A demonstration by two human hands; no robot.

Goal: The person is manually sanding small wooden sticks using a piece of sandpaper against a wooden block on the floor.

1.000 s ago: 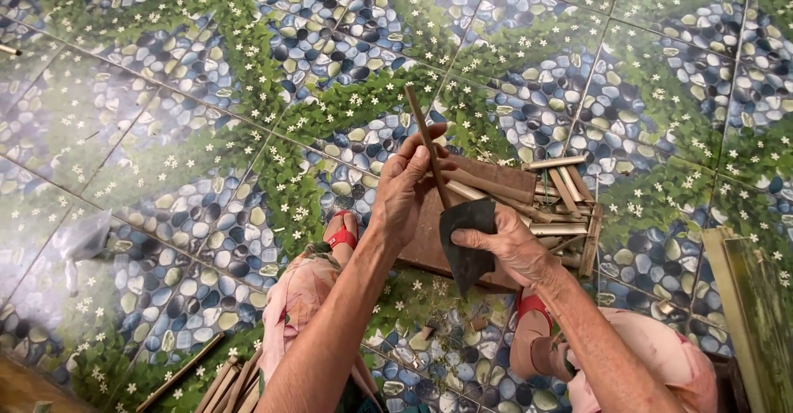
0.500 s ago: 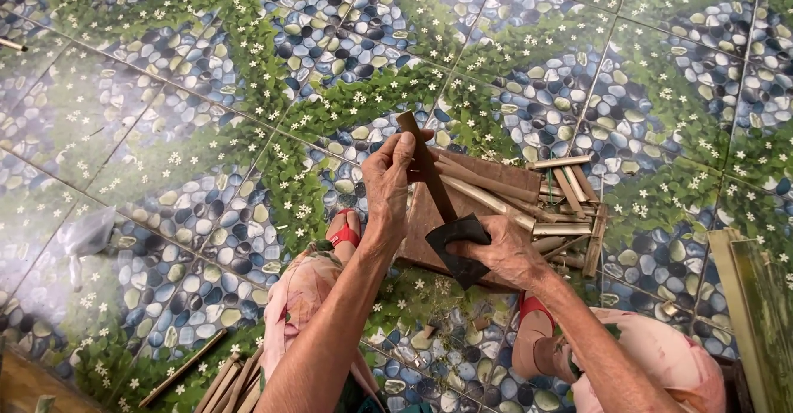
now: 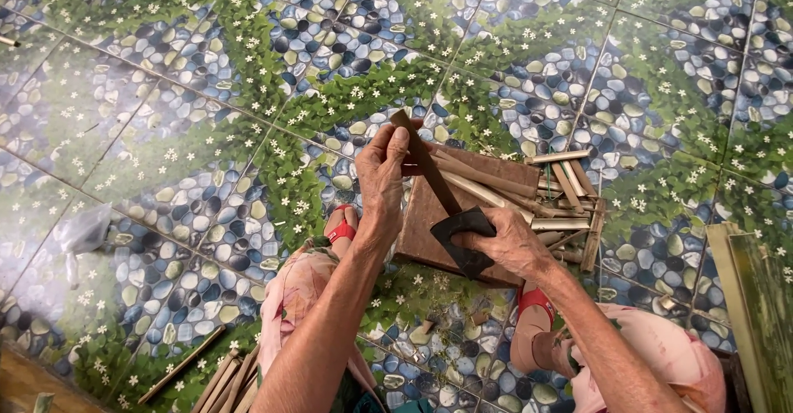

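Observation:
My left hand (image 3: 382, 183) grips the upper end of a thin bamboo strip (image 3: 423, 161) and holds it slanted over a brown wooden block (image 3: 425, 215). My right hand (image 3: 508, 244) is closed on a dark, broad knife blade (image 3: 464, 238) whose edge meets the lower part of the strip. Both hands work just above the block, between my knees. The strip's lower end is hidden behind the blade.
Several cut bamboo pieces (image 3: 562, 202) lie piled on and beside the block. More bamboo strips (image 3: 227, 380) lie at the lower left and long green bamboo slats (image 3: 747, 306) at the right edge. Red sandals (image 3: 340, 230) show on my feet. A clear plastic bag (image 3: 78, 231) lies on the patterned tile floor.
The strip has turned in my left hand and now shows its wider face. The blade has shifted slightly along the strip, and both hands have settled a little lower over the block.

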